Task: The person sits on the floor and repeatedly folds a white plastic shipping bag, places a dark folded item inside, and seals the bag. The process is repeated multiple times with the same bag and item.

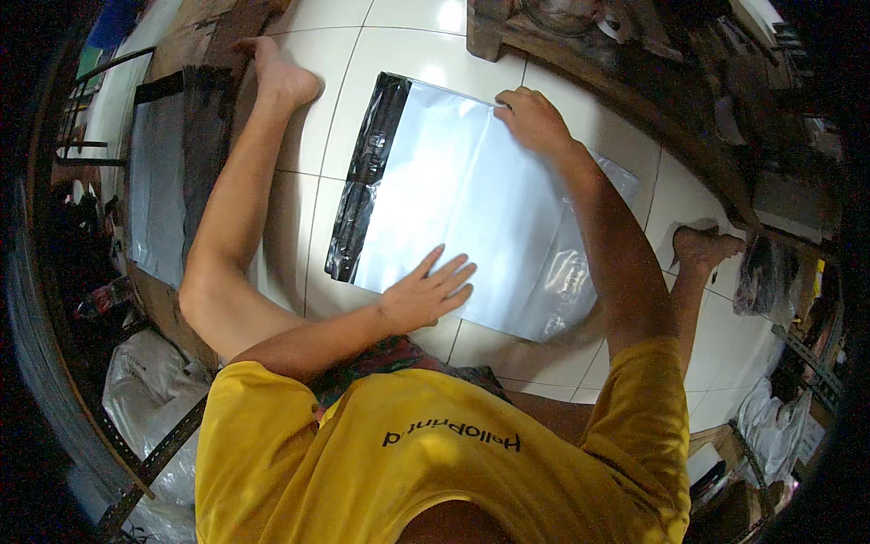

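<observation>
A large, flat, pale plastic mailing bag (471, 199) lies on the floor between my legs. It has a shiny black strip (369, 172) down its left side and a wrinkled, see-through part near its right end. My left hand (428, 288) rests on its near edge, palm down with the fingers spread. At the far edge, my right hand (536, 122) bends over the plastic, its thumb and fingers closed on the edge. Whether one bag or several lie there, I cannot tell.
White floor tiles (317, 109) surround the bag. A wooden bench (616, 82) runs along the far right. Another grey plastic bag with black edges (156, 190) lies at the left. Bundled clear plastic (145, 390) sits at the lower left, and crumpled white plastic (770, 426) at the lower right.
</observation>
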A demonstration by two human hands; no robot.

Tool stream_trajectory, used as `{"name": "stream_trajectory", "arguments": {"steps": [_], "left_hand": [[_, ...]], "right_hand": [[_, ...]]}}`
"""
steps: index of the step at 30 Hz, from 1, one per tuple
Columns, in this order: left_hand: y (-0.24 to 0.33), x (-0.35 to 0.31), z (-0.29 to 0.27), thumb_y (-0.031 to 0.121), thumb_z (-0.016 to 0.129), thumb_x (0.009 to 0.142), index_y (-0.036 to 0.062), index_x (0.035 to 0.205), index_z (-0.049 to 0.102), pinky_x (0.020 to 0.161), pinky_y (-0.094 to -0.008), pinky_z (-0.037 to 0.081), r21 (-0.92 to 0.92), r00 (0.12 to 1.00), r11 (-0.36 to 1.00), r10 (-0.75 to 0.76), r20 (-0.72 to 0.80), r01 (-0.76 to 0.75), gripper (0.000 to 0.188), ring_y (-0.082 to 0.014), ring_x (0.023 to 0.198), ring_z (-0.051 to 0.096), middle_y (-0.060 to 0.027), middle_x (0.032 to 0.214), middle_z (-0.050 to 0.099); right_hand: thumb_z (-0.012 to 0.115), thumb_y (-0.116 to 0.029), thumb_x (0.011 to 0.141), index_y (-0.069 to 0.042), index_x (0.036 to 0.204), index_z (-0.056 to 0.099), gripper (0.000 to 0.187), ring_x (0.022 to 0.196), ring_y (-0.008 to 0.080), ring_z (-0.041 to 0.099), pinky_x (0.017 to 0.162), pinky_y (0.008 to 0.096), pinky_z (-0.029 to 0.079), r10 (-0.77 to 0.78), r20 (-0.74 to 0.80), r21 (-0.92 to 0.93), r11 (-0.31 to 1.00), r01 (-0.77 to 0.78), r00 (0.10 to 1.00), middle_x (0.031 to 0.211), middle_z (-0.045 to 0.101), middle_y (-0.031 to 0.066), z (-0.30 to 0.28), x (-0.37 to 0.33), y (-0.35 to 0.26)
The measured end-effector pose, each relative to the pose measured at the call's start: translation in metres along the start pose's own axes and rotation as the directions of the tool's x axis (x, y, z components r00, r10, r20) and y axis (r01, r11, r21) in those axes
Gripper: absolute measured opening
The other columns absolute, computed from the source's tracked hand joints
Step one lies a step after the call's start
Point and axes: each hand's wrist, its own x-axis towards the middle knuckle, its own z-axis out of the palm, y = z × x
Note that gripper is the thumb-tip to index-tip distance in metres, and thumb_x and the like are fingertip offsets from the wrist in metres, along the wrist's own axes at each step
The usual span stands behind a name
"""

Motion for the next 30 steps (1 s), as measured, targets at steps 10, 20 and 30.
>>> {"name": "stream_trajectory", "arguments": {"steps": [10,20,30], "left_hand": [[-0.007,0.006,0.0,0.036,0.077,0.075,0.0064,0.128,0.054,0.122,-0.0624,0.015,0.001,0.987,0.996,-0.088,-0.137,0.089,0.065,-0.0342,0.15,0.028,-0.0163,0.156,0.038],[-0.001,0.01,0.008,0.029,0.072,0.079,0.0062,0.118,0.059,0.121,-0.0612,0.02,0.018,0.989,0.998,-0.06,-0.136,0.063,0.047,-0.0328,0.142,0.039,-0.0157,0.143,0.05],[-0.027,-0.004,-0.004,0.048,0.078,0.075,0.0067,0.121,0.061,0.123,-0.0589,0.016,0.009,0.999,0.999,-0.047,0.0,0.047,0.064,-0.0315,0.144,0.035,-0.0138,0.146,0.047]], "right_hand": [[0.053,-0.025,0.098,-0.007,0.104,0.072,0.027,0.101,0.0351,0.066,0.094,0.0466,0.051,0.077,0.171,-0.098,0.993,-0.061,0.982,0.105,0.069,0.0171,-0.003,0.015,-0.009],[0.057,-0.016,0.091,-0.004,0.094,0.072,0.019,0.096,0.0382,0.069,0.087,0.0494,0.055,0.041,0.052,-0.039,0.998,-0.039,0.998,0.098,0.068,0.0216,0.01,0.01,-0.005],[0.058,-0.006,0.087,-0.004,0.097,0.073,0.017,0.098,0.0374,0.068,0.088,0.0471,0.056,-0.003,0.075,-0.11,0.994,0.011,0.997,0.102,0.068,0.0201,0.003,-0.011,0.019]]}}
